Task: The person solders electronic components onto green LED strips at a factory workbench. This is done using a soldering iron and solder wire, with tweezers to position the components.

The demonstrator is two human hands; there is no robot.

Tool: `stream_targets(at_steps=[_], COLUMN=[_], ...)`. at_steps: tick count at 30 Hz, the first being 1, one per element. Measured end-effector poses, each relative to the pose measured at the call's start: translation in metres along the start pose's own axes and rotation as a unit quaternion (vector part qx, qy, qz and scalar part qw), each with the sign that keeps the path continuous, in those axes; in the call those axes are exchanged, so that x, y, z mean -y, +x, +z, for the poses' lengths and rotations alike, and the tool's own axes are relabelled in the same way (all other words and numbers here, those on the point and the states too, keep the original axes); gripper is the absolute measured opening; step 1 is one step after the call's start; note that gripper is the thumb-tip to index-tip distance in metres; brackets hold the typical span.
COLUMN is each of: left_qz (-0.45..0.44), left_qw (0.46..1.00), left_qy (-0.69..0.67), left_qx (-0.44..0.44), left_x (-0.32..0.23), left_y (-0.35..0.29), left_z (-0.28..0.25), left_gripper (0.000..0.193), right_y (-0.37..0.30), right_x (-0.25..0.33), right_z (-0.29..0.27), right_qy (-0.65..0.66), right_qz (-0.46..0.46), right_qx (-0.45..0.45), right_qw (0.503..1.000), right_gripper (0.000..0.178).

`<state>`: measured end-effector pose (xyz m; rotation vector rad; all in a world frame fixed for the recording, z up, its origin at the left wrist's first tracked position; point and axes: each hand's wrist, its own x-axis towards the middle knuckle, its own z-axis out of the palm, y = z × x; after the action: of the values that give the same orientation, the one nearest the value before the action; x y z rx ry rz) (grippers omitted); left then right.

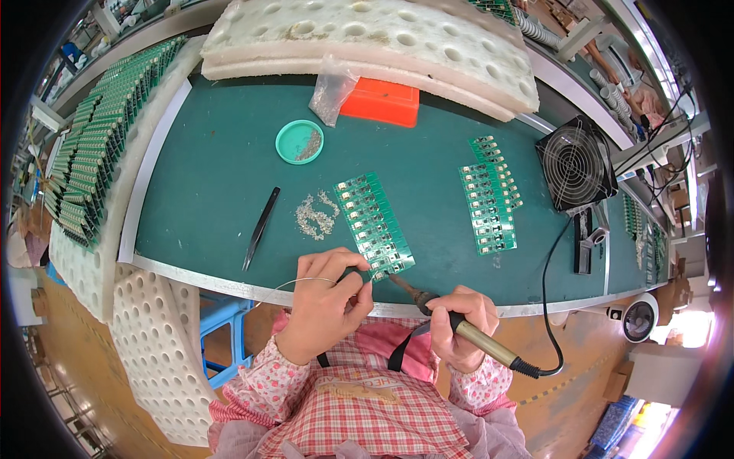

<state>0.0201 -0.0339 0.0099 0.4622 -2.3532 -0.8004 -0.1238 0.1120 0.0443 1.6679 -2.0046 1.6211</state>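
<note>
My right hand (462, 325) is wrapped round the handle of a soldering iron (489, 344). The iron's tip meets or nearly meets the near end of a green circuit board panel (375, 226), which lies tilted on the bench. At the panel's near left corner, my left hand (321, 306) is closed in a pinch on a thin solder wire (283, 287) that trails off to the left. Something dark shows at its fingertips, too small to name. Left of the panel are a heap of tiny pale parts (316, 218) and black tweezers (261, 228).
A turquoise dish (299, 142) of small parts, a clear bag (332, 96) and a red box (380, 102) lie further back. More board panels (488, 210) and a black fan (573, 164) stand right. White foam blocks (367, 42) border the back; stacked boards (99, 145) fill the left.
</note>
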Motion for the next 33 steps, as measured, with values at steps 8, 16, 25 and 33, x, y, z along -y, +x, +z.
stream_targets(at_steps=[8,16,25,33], left_qz=[0.012,0.01,0.018,0.014], left_qw=[1.0,1.0,0.998,0.998], left_qy=[0.003,0.018,0.059,0.06], left_qx=[0.002,0.002,0.024,0.023], left_x=[0.004,0.004,0.002,0.001], left_y=[0.0,-0.002,-0.001,0.0], left_z=[0.003,0.006,0.008,0.009], left_gripper=[0.021,0.02,0.013,0.013], right_y=[0.007,0.011,0.014,0.02], right_x=[-0.002,-0.001,0.004,0.011], right_z=[0.005,0.007,0.007,0.012], right_qy=[-0.016,-0.036,-0.066,-0.092], right_qz=[0.0,-0.012,-0.019,-0.066], right_qx=[0.052,0.069,0.093,0.116], right_qw=[0.999,0.997,0.993,0.987], right_gripper=[0.017,0.018,0.018,0.025])
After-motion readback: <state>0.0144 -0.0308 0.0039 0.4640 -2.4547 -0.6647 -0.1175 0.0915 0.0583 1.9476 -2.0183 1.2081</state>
